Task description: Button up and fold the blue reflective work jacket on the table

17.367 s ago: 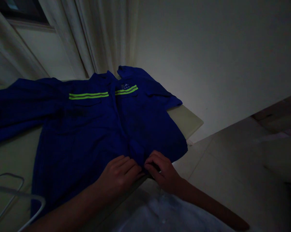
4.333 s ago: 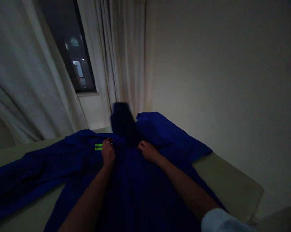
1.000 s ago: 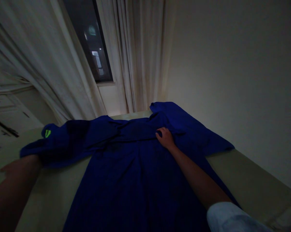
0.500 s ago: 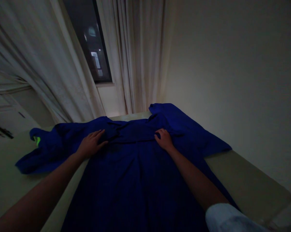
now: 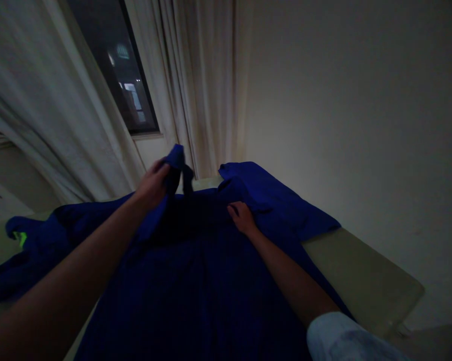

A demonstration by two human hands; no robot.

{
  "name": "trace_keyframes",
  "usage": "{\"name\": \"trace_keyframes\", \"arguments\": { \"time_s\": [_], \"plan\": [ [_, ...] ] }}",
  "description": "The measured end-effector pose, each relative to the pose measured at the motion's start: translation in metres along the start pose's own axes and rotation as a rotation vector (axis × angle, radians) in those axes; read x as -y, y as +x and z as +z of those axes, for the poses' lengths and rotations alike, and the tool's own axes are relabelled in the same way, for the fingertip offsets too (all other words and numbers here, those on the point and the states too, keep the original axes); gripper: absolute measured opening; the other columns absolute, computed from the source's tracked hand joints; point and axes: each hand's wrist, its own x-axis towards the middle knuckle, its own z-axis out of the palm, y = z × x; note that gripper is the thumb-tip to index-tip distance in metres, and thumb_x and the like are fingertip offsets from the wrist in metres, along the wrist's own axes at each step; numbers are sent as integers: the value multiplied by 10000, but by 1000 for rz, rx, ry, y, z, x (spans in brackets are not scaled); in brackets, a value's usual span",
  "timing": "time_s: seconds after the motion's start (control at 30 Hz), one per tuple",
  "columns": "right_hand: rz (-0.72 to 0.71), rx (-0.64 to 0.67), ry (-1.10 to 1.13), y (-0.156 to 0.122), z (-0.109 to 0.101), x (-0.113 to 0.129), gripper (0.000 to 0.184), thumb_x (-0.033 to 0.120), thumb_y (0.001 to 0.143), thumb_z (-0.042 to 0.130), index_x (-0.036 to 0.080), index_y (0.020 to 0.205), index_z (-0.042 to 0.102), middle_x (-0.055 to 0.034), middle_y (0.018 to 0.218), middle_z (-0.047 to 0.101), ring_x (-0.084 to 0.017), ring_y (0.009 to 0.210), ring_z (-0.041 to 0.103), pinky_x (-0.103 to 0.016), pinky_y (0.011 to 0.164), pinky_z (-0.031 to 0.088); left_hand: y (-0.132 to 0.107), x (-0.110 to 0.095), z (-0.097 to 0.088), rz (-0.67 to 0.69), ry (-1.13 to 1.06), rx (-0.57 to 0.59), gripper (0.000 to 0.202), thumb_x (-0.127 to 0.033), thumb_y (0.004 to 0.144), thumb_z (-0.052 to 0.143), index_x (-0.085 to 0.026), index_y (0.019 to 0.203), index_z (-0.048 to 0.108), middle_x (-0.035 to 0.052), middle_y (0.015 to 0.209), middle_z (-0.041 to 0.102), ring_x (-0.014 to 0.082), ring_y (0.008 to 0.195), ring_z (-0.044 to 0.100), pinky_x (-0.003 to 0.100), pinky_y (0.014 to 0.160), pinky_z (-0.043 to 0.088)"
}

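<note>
Beneath the hands, a blue work jacket (image 5: 207, 286) is spread over a pale table (image 5: 361, 273). The right hand (image 5: 242, 218) is laid open on the jacket, well apart from the left hand (image 5: 153, 184), by which a fold of the jacket (image 5: 175, 163) is gripped and raised. Beyond the jacket, a curtain (image 5: 207, 85) is hung.

One left hand (image 5: 153, 184), one right hand (image 5: 242, 218), one blue work jacket (image 5: 207, 281), one window (image 5: 115, 65).
</note>
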Motion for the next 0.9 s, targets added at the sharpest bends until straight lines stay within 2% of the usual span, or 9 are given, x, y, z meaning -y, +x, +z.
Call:
{"name": "trace_keyframes", "arguments": {
  "time_s": [0.07, 0.17, 0.23, 0.33, 0.47, 0.57, 0.67, 0.8, 0.9],
  "plan": [
    [31, 24, 178, 0, -2, -5, 351, 444, 1035, 555, 209, 1245, 710, -110, 1240, 744, -265, 1187, 658, -437, 1088, 474, -9, 15, 23, 108, 65, 122, 752, -313, 923, 771, -282, 1587, 419, 100, 1539, 580, 258, 1389, 570, 366, 1081, 516],
    [50, -3, 420, 1, -1, -12, 655, 458, 862, 763, 206, 1442, 593, -118, 1367, 701, -289, 1267, 643, -465, 1131, 476, -32, 59, 30, 216, 506, 273, 836, -414, 882, 763, -194, 1603, 403, 163, 1600, 514, 283, 1474, 491, 404, 1187, 436],
    [63, -58, 532, 2, 2, -15, 766, 345, 811, 764, 204, 1521, 515, -111, 1419, 671, -266, 1291, 635, -450, 1161, 464, -49, 95, 17, 197, 770, 270, 785, -501, 926, 644, -113, 1578, 442, 213, 1604, 493, 336, 1494, 461, 490, 1245, 354],
    [98, -160, 566, 5, 2, -16, 742, 165, 803, 566, 199, 1541, 497, -95, 1400, 678, -231, 1251, 657, -431, 1135, 493, -74, 147, -16, 151, 921, 172, 780, -527, 952, 521, -38, 1557, 467, 284, 1646, 388, 460, 1548, 324, 671, 1259, 198],
    [-5, -389, 181, 14, -24, -4, 686, 54, 782, 454, 203, 1427, 633, -97, 1366, 690, -241, 1299, 608, -438, 1157, 442, -91, 189, -49, 241, 1187, 26, 737, -516, 1028, 298, -18, 1531, 502, 277, 1629, 422, 418, 1530, 381, 587, 1251, 279],
    [-94, -426, -237, 21, -62, 5, 592, 19, 872, 436, 251, 1346, 704, -85, 1433, 659, -254, 1376, 528, -490, 1207, 318, -96, 188, -50, 384, 1263, -89, 685, -484, 1061, 245, -45, 1475, 572, 249, 1583, 500, 387, 1496, 436, 556, 1243, 301],
    [60, -352, -531, 25, -101, 8, 444, 19, 889, 484, 243, 1106, 801, -96, 1465, 641, -312, 1376, 508, -577, 1195, 243, -101, 166, -38, 447, 1253, -108, 613, -394, 1069, 236, -74, 1457, 587, 209, 1571, 531, 366, 1434, 508, 527, 1206, 363],
    [257, -290, -625, 19, -144, 12, 427, 34, 884, 478, 191, 1127, 792, -148, 1394, 670, -326, 1260, 588, -528, 1097, 370, -119, 132, -30, 380, 1122, -30, 601, -353, 1040, 243, -62, 1458, 562, 203, 1529, 568, 339, 1364, 579, 472, 1157, 448],
    [195, -72, -616, -14, -180, 21, 359, 154, 955, 473, 157, 1191, 743, -166, 1272, 718, -298, 1152, 658, -426, 1006, 464, -165, 125, -57, 309, 1082, 36, 692, -514, 989, 334, -55, 1460, 548, 235, 1510, 571, 386, 1362, 577, 516, 1162, 452]
  ]
}}
